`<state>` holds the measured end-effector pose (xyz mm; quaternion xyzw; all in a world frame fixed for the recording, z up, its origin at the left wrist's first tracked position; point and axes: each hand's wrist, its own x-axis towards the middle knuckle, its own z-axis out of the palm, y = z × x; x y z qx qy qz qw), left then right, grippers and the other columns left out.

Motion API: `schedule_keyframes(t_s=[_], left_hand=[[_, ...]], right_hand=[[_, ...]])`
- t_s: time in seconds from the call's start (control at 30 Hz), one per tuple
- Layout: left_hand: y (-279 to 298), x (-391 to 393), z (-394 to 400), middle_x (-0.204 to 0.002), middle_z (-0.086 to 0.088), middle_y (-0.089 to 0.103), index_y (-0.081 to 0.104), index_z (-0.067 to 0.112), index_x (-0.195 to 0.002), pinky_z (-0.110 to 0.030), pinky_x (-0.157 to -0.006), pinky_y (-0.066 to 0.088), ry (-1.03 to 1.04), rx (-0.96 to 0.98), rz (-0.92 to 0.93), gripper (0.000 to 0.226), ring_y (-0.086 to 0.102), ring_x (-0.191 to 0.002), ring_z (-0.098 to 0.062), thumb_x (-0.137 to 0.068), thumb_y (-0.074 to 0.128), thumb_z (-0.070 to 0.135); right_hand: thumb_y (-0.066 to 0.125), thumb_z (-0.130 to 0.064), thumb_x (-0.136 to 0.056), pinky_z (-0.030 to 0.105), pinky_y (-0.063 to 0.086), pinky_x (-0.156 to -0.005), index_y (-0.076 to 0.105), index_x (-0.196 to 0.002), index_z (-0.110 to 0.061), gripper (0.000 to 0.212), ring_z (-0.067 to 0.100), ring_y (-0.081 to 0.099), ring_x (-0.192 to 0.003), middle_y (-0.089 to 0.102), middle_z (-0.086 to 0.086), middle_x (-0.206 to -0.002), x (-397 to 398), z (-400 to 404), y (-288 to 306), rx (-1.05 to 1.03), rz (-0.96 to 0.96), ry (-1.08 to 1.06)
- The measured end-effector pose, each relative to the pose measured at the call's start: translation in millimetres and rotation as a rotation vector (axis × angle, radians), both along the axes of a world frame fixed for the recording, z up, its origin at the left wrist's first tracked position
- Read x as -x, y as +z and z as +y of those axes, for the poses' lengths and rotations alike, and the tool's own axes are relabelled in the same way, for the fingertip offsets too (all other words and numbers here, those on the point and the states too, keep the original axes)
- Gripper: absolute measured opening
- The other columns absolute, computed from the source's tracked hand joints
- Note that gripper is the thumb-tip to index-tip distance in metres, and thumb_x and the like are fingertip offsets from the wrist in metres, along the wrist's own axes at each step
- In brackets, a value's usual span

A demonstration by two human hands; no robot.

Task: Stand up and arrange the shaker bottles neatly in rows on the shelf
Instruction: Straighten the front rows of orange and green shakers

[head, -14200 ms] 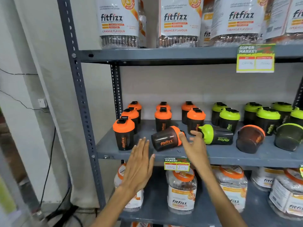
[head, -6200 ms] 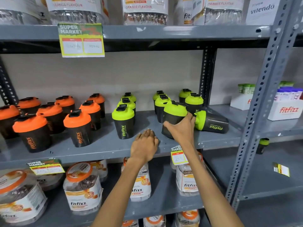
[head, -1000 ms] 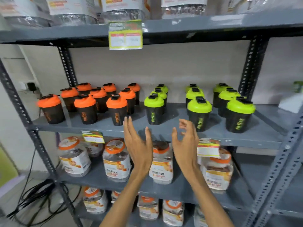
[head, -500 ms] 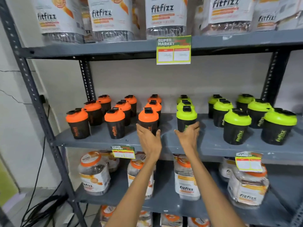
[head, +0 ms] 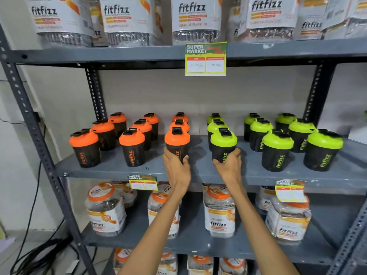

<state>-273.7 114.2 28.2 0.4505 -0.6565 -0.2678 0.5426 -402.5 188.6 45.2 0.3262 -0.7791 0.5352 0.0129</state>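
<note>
— Grey shelf (head: 111,169), bottles all upright. Where are the hands?
— Left hand (head: 177,168) clamped on the front orange bottle (head: 177,143), right hand (head: 230,165) on the front green bottle (head: 223,144), each straight ahead of its own hand.

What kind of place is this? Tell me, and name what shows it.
Most likely a shop or supermarket aisle: a metal shelf carries "SUPER MARKET" price tags, rows of identical shaker bottles and many Fitfizz jars.

Shaker bottles (head: 177,144) look like smooth dark plastic with matt lids; shelf (head: 111,168) is grey painted metal, scuffed.
</note>
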Motion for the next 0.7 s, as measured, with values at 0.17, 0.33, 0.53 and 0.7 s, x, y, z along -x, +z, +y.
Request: schedule_keyframes(t_s=[0.17,0.33,0.53,0.7], left_hand=[[-5,-2,8,-0.138,-0.018,0.045,0.027,0.005,-0.146,-0.041,-0.106,0.04,-0.013,-0.018,0.007,0.07,0.045,-0.13,-0.034,-0.088,0.066,0.014],[-3,-2,10,-0.138,-0.019,0.044,0.024,0.005,-0.147,-0.042,-0.106,0.04,-0.017,-0.043,-0.002,0.072,0.044,-0.13,-0.034,-0.089,0.066,0.014],[-1,-6,13,-0.138,-0.019,0.044,0.024,0.006,-0.147,-0.043,-0.106,0.041,-0.043,-0.045,-0.023,0.071,0.044,-0.13,-0.034,-0.09,0.065,0.014],[0,-10,11,-0.141,-0.018,0.043,0.023,0.005,-0.148,-0.047,-0.111,0.04,-0.077,-0.07,-0.028,0.073,0.043,-0.132,-0.035,-0.089,0.066,0.015]], right_hand=[[0.076,-0.013,-0.077,0.042,0.044,-0.096,0.035,-0.128,0.004,0.067,0.041,0.048,-0.123,0.048,0.027,-0.131,-3,10,-3,-0.015,0.01,0.037],[0.074,-0.014,-0.08,0.044,0.043,-0.099,0.032,-0.133,0.002,0.07,0.04,0.045,-0.127,0.044,0.025,-0.135,-7,11,-4,-0.024,0.003,0.045],[0.074,-0.012,-0.08,0.048,0.043,-0.101,0.027,-0.138,0.001,0.076,0.041,0.044,-0.128,0.042,0.026,-0.137,-8,10,-7,-0.006,0.003,0.05],[0.075,-0.015,-0.081,0.047,0.039,-0.105,0.019,-0.146,0.002,0.088,0.042,0.04,-0.132,0.038,0.027,-0.141,-8,12,-9,-0.016,-0.006,0.068]])
